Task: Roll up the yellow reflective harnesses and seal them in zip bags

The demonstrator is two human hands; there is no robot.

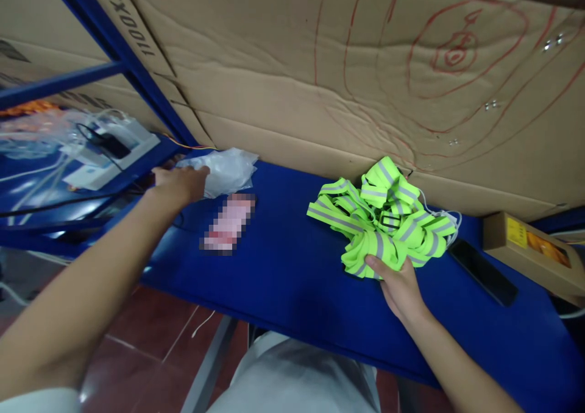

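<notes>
Reflective straps (411, 233): here we have them, a neon yellow-green tangle striped silver-grey, heaped right of centre in the frame, a black buckle (390, 221) showing amid the loops.
Right hand (402, 282): we find it at the heap's near edge, thumb laid over a bundled fold, the other fingers mostly hidden, closed around that bunch of straps.
Plastic bag (233, 170): left of centre now, and we see it crumpled and translucent.
Left hand (180, 184): it's right at the bag's left end, fingers partly spread; whether they grip anything, we cannot tell.
Pink rectangle (231, 218): just below the bag, pixelated, so we can't read it.
Black phone (483, 273): lower right, lying just beside the straps.
Carton (534, 254): we spot it at the right edge, yellow label on top.
Blue tabletop (283, 261): under all of these, across the middle.
Cardboard panel (274, 53): behind, red loops drawn upper right.
</notes>
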